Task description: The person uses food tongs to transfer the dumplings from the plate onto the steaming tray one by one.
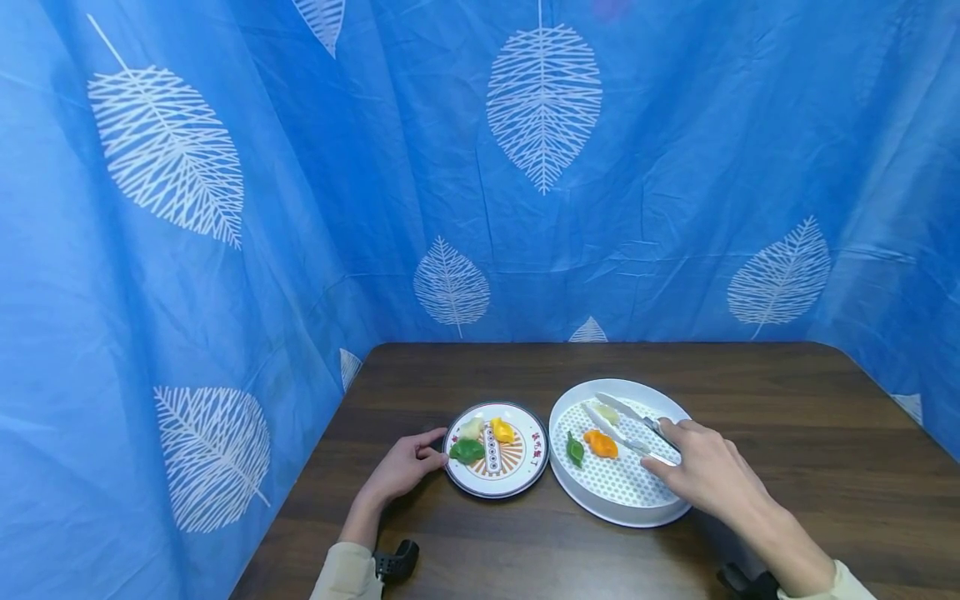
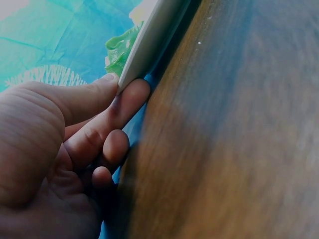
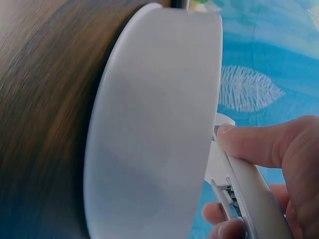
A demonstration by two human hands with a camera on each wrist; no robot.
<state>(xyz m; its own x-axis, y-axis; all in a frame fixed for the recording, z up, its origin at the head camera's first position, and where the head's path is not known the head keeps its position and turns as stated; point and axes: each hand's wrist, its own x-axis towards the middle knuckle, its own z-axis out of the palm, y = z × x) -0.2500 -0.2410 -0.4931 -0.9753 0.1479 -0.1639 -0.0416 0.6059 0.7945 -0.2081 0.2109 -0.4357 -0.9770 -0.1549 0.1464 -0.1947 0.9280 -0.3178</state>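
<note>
My left hand pinches the near-left rim of a round patterned plate between thumb and index finger. On the plate sit a green dumpling-shaped piece, a whitish one and a yellow one. My right hand grips metal tongs at the hinged end. Their two arms are spread and reach into a white round tray. Inside lie an orange dumpling-shaped piece, a green leaf-shaped one and a pale one, which lies between the tong arms.
The plate and tray stand side by side, close together, on a dark wooden table. A dotted, perforated-looking liner covers the tray's floor. Behind and to the left hangs a blue curtain with white leaf prints.
</note>
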